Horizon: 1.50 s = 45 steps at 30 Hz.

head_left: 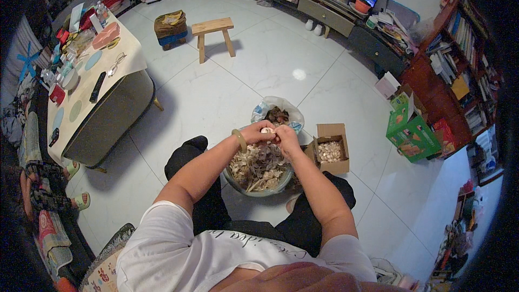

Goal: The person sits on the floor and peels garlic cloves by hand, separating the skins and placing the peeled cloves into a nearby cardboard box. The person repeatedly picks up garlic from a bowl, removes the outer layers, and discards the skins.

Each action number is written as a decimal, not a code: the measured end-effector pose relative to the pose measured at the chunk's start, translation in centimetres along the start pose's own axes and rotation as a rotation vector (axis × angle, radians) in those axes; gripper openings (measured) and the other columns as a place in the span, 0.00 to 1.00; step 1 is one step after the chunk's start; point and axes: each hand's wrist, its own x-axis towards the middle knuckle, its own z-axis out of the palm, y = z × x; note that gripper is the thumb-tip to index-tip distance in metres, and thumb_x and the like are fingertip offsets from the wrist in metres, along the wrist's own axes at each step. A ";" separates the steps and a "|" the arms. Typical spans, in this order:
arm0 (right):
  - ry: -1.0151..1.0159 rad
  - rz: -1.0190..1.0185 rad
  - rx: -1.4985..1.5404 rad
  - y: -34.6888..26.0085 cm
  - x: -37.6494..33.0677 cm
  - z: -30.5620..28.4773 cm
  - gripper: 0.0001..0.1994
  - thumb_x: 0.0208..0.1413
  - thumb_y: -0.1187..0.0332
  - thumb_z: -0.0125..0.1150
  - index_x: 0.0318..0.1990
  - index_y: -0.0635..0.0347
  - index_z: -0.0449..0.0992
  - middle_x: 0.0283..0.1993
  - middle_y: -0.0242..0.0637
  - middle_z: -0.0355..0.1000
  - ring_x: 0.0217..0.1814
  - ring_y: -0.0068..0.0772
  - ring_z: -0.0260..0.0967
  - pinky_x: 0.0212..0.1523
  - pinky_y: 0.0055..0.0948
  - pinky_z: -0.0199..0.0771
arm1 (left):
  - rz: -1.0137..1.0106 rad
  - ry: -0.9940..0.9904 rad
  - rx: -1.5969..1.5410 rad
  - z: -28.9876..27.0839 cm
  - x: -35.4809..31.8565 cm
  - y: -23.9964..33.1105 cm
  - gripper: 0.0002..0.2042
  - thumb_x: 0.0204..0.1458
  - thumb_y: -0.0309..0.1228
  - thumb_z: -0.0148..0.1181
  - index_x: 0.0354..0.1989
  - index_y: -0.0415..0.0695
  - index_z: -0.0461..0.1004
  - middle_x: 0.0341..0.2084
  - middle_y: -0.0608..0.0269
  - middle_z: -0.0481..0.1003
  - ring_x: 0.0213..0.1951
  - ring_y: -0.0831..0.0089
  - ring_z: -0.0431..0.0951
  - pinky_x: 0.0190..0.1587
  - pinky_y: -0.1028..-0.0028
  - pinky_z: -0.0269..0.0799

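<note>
A whitish garlic bulb (pixel 266 130) is held up between my hands, above a round basin (pixel 264 192). My left hand (pixel 255 132), with a pale bangle at the wrist, is closed round the bulb. The fingers of my right hand (pixel 285 138) pinch at its right side; their tips are partly hidden. Beneath them the basin is heaped with dry, papery garlic skins and bulbs (pixel 257 170). An open cardboard box (pixel 339 166) just right of the basin contains many pale cloves (pixel 330 152). Beyond my hands stands a bag-lined bin (pixel 294 114) with brownish scraps inside.
My knees flank the basin. A covered table (pixel 116 40) laden with household items stands at left. Farther off are a wooden stool (pixel 212 24) and a small brown-and-blue seat (pixel 170 27). A green carton (pixel 411 132) and a bookshelf (pixel 459 48) are at right.
</note>
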 end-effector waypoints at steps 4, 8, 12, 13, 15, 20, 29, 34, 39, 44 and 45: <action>0.043 0.095 0.282 -0.3 -0.7 0.5 0.04 0.45 0.72 0.47 0.21 0.58 0.62 0.18 0.30 0.58 0.18 0.22 0.55 0.20 0.21 0.60 | 0.009 -0.007 -0.059 0.1 0.0 0.2 0.12 0.45 0.35 0.54 0.37 0.47 0.64 0.27 0.69 0.69 0.27 0.82 0.67 0.25 0.82 0.63; 0.042 0.178 0.430 -0.5 -0.8 0.6 0.05 0.43 0.72 0.47 0.20 0.57 0.61 0.19 0.30 0.58 0.19 0.23 0.55 0.23 0.23 0.62 | 0.006 -0.036 -0.085 -0.2 0.4 -0.2 0.11 0.47 0.33 0.52 0.38 0.48 0.63 0.27 0.68 0.69 0.27 0.81 0.68 0.25 0.82 0.63; 0.043 0.229 0.527 -0.3 -0.8 0.4 0.06 0.42 0.71 0.48 0.18 0.56 0.59 0.19 0.30 0.58 0.19 0.24 0.55 0.26 0.25 0.63 | 0.032 -0.056 -0.208 0.2 0.3 0.0 0.11 0.47 0.31 0.52 0.39 0.48 0.62 0.28 0.67 0.70 0.27 0.80 0.69 0.25 0.83 0.63; 0.031 0.240 0.554 -0.3 -0.8 0.5 0.07 0.42 0.70 0.47 0.18 0.56 0.59 0.19 0.30 0.57 0.20 0.24 0.55 0.26 0.25 0.63 | 0.027 -0.058 -0.224 0.2 0.2 0.0 0.12 0.47 0.31 0.52 0.40 0.48 0.62 0.28 0.67 0.70 0.27 0.80 0.69 0.25 0.83 0.63; 0.009 0.262 0.607 -0.7 -1.0 0.6 0.08 0.44 0.68 0.45 0.17 0.55 0.59 0.18 0.30 0.57 0.20 0.25 0.55 0.26 0.25 0.63 | 0.025 -0.058 -0.284 0.1 0.1 0.1 0.12 0.46 0.30 0.52 0.40 0.47 0.62 0.28 0.66 0.70 0.28 0.79 0.69 0.26 0.82 0.64; -0.110 0.198 0.606 -2.0 -1.4 0.5 0.11 0.47 0.65 0.39 0.16 0.54 0.58 0.17 0.29 0.56 0.20 0.26 0.54 0.26 0.26 0.62 | 0.012 -0.049 -0.369 -0.2 -0.1 0.4 0.12 0.46 0.28 0.52 0.40 0.46 0.62 0.29 0.65 0.70 0.28 0.78 0.70 0.26 0.81 0.65; -0.030 0.138 0.046 -2.3 -0.8 -0.1 0.12 0.49 0.64 0.39 0.17 0.55 0.57 0.16 0.30 0.54 0.17 0.25 0.53 0.21 0.26 0.61 | -0.081 0.057 -0.028 -0.4 -0.2 0.9 0.14 0.44 0.36 0.54 0.39 0.47 0.64 0.27 0.69 0.68 0.27 0.81 0.67 0.27 0.81 0.64; -0.113 -0.016 -0.469 -1.1 0.8 -2.1 0.12 0.51 0.62 0.41 0.21 0.58 0.63 0.15 0.32 0.61 0.15 0.25 0.61 0.16 0.26 0.60 | 0.049 0.153 0.128 -2.0 1.7 -2.0 0.16 0.42 0.34 0.58 0.39 0.46 0.65 0.28 0.69 0.68 0.29 0.82 0.66 0.28 0.82 0.65; -0.141 -0.213 -1.075 -3.8 -2.3 -0.3 0.09 0.39 0.67 0.51 0.25 0.63 0.70 0.24 0.45 0.67 0.27 0.42 0.65 0.29 0.33 0.64 | 0.008 0.142 0.059 -1.3 0.0 0.4 0.17 0.39 0.31 0.61 0.39 0.44 0.65 0.29 0.67 0.68 0.30 0.81 0.67 0.30 0.81 0.66; -0.102 -0.321 -1.087 -3.6 -2.1 -0.4 0.07 0.36 0.70 0.53 0.25 0.63 0.69 0.21 0.44 0.67 0.25 0.43 0.66 0.28 0.34 0.65 | 0.058 0.106 0.067 -1.2 0.1 0.7 0.19 0.38 0.30 0.61 0.40 0.43 0.65 0.30 0.68 0.69 0.33 0.80 0.68 0.35 0.80 0.65; -0.095 -0.321 -1.061 -3.8 -2.2 -0.3 0.07 0.36 0.70 0.53 0.26 0.63 0.69 0.21 0.44 0.67 0.25 0.42 0.66 0.28 0.33 0.65 | 0.027 0.096 0.083 -1.3 0.2 0.8 0.20 0.38 0.30 0.61 0.41 0.42 0.64 0.31 0.68 0.69 0.34 0.79 0.68 0.37 0.79 0.65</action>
